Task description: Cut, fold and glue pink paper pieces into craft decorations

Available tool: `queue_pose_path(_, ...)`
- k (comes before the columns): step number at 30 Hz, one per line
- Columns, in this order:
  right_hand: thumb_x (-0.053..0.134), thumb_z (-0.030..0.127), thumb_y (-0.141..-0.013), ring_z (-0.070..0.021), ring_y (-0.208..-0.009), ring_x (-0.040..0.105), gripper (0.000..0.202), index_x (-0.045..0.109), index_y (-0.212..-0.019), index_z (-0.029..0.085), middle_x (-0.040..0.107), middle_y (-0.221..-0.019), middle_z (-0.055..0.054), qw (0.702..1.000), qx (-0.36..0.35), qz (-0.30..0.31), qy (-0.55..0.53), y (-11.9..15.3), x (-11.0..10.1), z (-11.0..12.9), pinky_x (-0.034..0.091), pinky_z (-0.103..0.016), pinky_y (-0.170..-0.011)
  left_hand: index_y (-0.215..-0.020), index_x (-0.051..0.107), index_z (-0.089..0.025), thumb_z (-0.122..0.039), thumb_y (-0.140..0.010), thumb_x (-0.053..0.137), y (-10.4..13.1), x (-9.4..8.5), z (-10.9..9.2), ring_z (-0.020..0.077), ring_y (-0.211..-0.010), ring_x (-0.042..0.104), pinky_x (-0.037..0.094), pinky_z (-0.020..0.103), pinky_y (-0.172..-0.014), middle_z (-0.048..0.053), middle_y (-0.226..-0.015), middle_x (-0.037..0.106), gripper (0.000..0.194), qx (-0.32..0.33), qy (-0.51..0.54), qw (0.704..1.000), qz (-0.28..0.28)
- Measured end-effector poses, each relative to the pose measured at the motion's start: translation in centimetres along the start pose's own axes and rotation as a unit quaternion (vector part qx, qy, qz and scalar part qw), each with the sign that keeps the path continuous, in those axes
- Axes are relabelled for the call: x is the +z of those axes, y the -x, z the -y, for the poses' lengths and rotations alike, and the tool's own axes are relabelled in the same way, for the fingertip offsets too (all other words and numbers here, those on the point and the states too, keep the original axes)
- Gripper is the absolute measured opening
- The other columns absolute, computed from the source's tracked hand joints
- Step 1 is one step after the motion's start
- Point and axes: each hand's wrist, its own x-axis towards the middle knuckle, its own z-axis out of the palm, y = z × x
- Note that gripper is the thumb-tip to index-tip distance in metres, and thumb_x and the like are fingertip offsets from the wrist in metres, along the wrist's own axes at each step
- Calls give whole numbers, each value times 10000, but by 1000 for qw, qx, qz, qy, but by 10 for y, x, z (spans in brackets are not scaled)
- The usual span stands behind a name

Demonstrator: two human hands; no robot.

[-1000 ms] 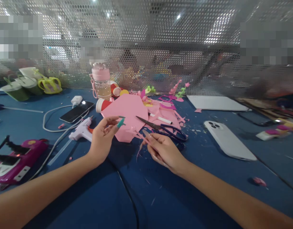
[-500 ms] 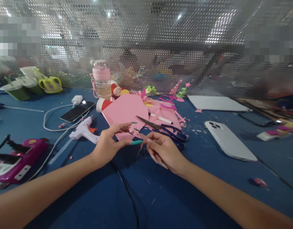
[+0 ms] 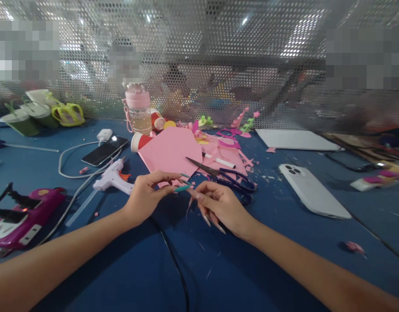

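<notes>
My left hand [image 3: 147, 195], with long teal nails, is closed in a pinch at the centre, its fingertips meeting those of my right hand. What lies between its nails is too small to make out. My right hand [image 3: 220, 203] is pinched too, with a thin strand hanging by its fingertips; what it grips is unclear. Just beyond both hands lie pink paper sheets [image 3: 173, 149] and small pink scraps. Dark-handled scissors [image 3: 215, 171] rest open on the paper, beside a white marker [image 3: 220, 161].
A white glue gun [image 3: 113, 177], a black phone [image 3: 105, 151] and a magenta power strip [image 3: 30, 216] are on the left. The pink-lidded bottle [image 3: 137, 108] stands behind. A white phone [image 3: 313, 190] lies right. One black cable runs below my hands.
My left fingertips have drawn together and risen slightly, closing up to the right hand's fingertips. My right hand's lower fingers have shifted a little. The objects on the table have stayed put.
</notes>
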Motion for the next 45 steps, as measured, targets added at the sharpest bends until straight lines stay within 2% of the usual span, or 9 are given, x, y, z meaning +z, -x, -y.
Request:
queue_pose_path(4,557,423,-747,-45,-281,423,254,485,-765,180,517,-469,71,1000,-15,0,13,2,1,-1,309,-155,-275,-879,688,-147,-144,-682,627,0,0,-1,140,-718,621,507,227,-644,51,-796,697,207,-2,-3,1000,-5)
queue_pose_path(7,493,380,-799,-114,-501,578,223,465,-931,203,588,-645,17,991,-94,-49,81,7,0,-2,444,-226,-423,-872,692,-149,-157,-678,637,-1,0,-1,142,-720,618,501,231,-656,51,-782,696,201,3,-14,1000,-5)
queue_pose_path(9,472,306,-815,-159,-748,598,218,463,-1017,225,590,-827,-26,954,-212,-104,183,10,-1,-1,488,-305,-611,-877,690,-150,-161,-680,641,-1,0,-2,133,-694,617,498,224,-652,43,-754,693,203,6,-10,1000,3)
queue_pose_path(11,473,246,-806,-190,-920,528,246,471,-1052,249,537,-961,-47,894,-317,-135,287,14,-1,1,440,-392,-782,-887,685,-153,-156,-684,642,0,-1,-2,126,-681,621,499,217,-659,34,-738,693,208,12,2,1000,15)
queue_pose_path(13,472,226,-801,-213,-990,457,278,467,-1076,265,481,-1010,-58,854,-357,-131,356,16,-1,3,373,-452,-853,-896,680,-159,-158,-684,650,0,-1,-1,128,-698,629,501,220,-687,29,-748,697,215,20,9,999,25)
queue_pose_path(15,469,233,-804,-226,-1016,409,309,448,-1109,281,437,-1023,-62,843,-350,-119,391,18,0,4,334,-478,-872,-904,676,-163,-172,-679,662,0,-1,0,136,-729,634,500,232,-716,33,-779,701,226,29,-2,999,28)
queue_pose_path(24,445,324,-815,-245,-1079,321,332,432,-1146,308,349,-1061,-61,854,-303,-90,413,18,2,-1,288,-484,-912,-898,671,-159,-198,-688,664,1,-2,1,151,-772,638,506,250,-738,49,-840,702,213,56,-41,997,32)
queue_pose_path(31,466,327,-804,-260,-1068,332,357,406,-1155,346,353,-1059,-55,857,-294,-86,415,18,2,-1,286,-501,-897,-882,673,-165,-191,-692,660,2,-2,0,157,-770,642,507,265,-750,51,-845,703,192,60,-46,997,36)
queue_pose_path(45,480,288,-800,-246,-1054,346,352,401,-1142,312,380,-1025,-58,850,-293,-84,430,17,3,1,294,-473,-887,-888,671,-165,-160,-693,656,3,-2,-1,139,-720,631,497,242,-702,42,-799,700,196,73,-57,995,37)
